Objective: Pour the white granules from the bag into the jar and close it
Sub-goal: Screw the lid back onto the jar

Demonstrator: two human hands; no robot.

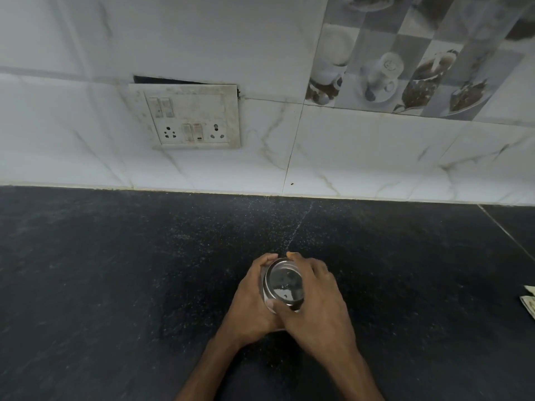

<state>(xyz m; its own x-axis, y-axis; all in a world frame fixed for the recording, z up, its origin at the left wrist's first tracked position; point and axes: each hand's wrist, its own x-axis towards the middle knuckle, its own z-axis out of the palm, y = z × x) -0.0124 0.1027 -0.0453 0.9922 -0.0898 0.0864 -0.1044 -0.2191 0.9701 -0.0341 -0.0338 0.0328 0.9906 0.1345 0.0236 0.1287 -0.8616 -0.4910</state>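
Observation:
A jar stands on the dark countertop (115,270) near its front middle, with a shiny metal lid (285,282) on top. My left hand (252,302) wraps the jar's body from the left, so the body is almost fully hidden. My right hand (315,302) grips the lid from the right, thumb at its near rim and fingers over its far rim. The bag (528,305) shows only as a pale crumpled edge at the far right of the counter. Its granules are not visible.
A white marble-tile wall (347,146) rises behind the counter, with a switch and socket plate (188,117) at left of centre. Scattered white specks lie on the counter beyond the jar. A seam crosses the counter at the right.

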